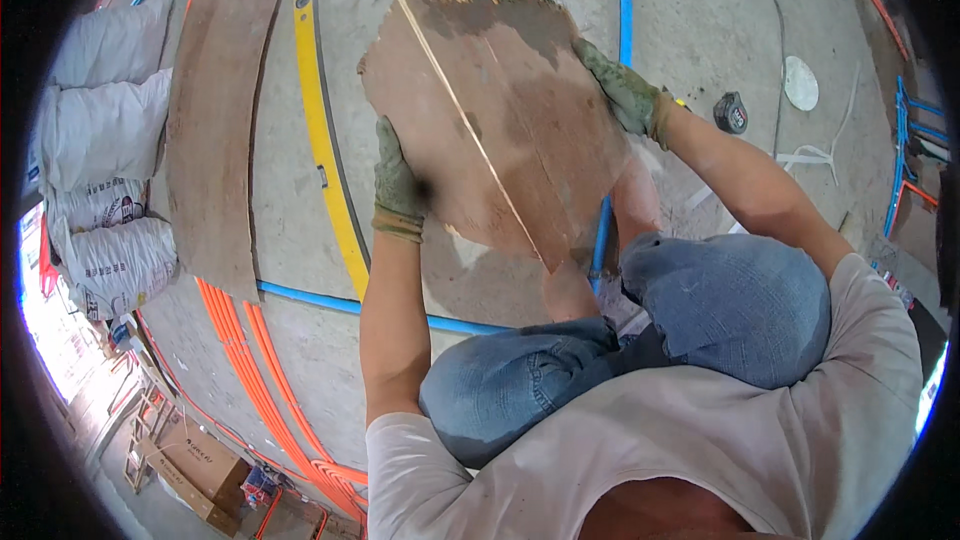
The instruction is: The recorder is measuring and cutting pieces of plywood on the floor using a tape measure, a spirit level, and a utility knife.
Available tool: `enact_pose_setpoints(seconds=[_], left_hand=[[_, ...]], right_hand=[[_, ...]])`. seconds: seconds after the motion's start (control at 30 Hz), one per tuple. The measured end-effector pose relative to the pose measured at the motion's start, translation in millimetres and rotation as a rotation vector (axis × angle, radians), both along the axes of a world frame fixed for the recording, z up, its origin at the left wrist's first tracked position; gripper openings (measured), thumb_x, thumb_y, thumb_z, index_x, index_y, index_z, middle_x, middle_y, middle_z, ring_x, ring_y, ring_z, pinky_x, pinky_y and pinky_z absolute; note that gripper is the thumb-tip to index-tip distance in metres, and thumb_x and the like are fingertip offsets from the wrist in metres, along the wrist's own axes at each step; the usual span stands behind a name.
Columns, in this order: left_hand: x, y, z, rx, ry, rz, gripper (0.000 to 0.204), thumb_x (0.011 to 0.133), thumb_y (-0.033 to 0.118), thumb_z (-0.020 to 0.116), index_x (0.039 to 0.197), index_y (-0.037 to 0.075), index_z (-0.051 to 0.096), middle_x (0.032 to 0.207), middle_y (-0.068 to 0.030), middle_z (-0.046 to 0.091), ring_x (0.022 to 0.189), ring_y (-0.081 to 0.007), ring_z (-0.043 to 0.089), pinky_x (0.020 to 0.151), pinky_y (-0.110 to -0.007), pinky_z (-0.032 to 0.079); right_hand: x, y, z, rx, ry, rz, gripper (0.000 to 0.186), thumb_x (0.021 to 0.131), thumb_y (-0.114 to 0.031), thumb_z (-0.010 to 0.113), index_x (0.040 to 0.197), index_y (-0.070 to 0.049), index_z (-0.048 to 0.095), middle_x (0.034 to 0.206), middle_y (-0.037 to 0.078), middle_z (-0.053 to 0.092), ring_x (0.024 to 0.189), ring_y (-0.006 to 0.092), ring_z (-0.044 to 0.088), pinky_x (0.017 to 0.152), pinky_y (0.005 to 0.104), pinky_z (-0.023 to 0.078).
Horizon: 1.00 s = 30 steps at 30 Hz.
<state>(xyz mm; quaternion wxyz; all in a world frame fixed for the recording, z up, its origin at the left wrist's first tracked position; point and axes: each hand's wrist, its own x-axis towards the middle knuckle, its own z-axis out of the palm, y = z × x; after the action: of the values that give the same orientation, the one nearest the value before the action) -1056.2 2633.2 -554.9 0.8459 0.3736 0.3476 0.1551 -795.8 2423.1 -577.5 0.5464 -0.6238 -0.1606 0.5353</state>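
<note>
Between my two gloved hands is a brown plywood piece (440,150) with rough, chipped edges and a pale straight strip running slantwise across it. My left hand (397,180), in a green glove, grips its left edge, the thumb lying on the upper face. On the upper right edge my right hand (622,90), gloved the same, has its thumb along the border; its other fingers are hidden under the board. The piece is held over the concrete floor in front of my bent knees. A yellow spirit level (322,130) lies left of my left hand.
A long brown board (215,120) lies left of the level, with white sacks (105,135) beyond it. Blue pipe (460,325) and orange conduits (235,350) cross the floor. To the right are a tape measure (731,113) and a white disc (801,83). A cardboard box (200,460) stands lower left.
</note>
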Motion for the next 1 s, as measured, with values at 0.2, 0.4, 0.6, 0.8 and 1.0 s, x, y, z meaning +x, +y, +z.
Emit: enact_pose_setpoints(seconds=[0.2,0.4,0.6,0.8,1.0], left_hand=[[-29,23,8,-0.179,0.009,0.107,0.052,0.099,0.039,0.055,0.14,0.008,0.046,0.131,-0.01,0.057,0.118,-0.0249,0.057,0.102,-0.04,0.047],[-34,35,9,0.004,0.052,0.001,0.053,0.093,0.028,0.065,0.132,-0.004,0.048,0.122,-0.0138,0.06,0.109,-0.0258,0.061,0.094,-0.038,0.053],[-23,38,16,0.136,0.096,0.098,0.047,0.091,0.023,0.067,0.127,-0.004,0.054,0.115,-0.0108,0.063,0.099,-0.0215,0.062,0.088,-0.035,0.053],[-7,32,27,0.419,0.37,0.211,0.038,0.09,0.025,0.069,0.117,-0.002,0.063,0.104,-0.0043,0.066,0.087,-0.014,0.061,0.079,-0.029,0.05],[14,37,34,0.572,0.414,0.134,0.038,0.09,0.025,0.071,0.115,-0.002,0.063,0.104,-0.004,0.065,0.086,-0.0129,0.059,0.078,-0.029,0.05]], right_hand=[[40,-11,3,-0.013,0.046,-0.203,0.05,0.1,-0.037,0.054,0.137,-0.003,0.053,0.13,0.004,0.059,0.115,0.011,0.055,0.098,0.0266,0.045],[72,-25,33,-0.226,0.01,-0.266,0.046,0.091,-0.035,0.068,0.125,-0.004,0.064,0.108,0.003,0.068,0.089,0.0109,0.063,0.079,0.0277,0.052],[74,-19,44,-0.202,-0.189,-0.286,0.057,0.086,-0.05,0.07,0.113,0.0,0.066,0.099,0.006,0.068,0.084,0.013,0.064,0.076,0.0279,0.052],[62,-10,47,-0.178,-0.445,-0.235,0.043,0.089,-0.034,0.069,0.116,0.0,0.066,0.099,0.003,0.068,0.082,0.0115,0.063,0.073,0.0271,0.052],[48,7,52,0.014,-0.682,-0.036,0.033,0.092,-0.024,0.066,0.115,0.0,0.066,0.103,0.003,0.069,0.085,0.0104,0.062,0.076,0.0274,0.052]])
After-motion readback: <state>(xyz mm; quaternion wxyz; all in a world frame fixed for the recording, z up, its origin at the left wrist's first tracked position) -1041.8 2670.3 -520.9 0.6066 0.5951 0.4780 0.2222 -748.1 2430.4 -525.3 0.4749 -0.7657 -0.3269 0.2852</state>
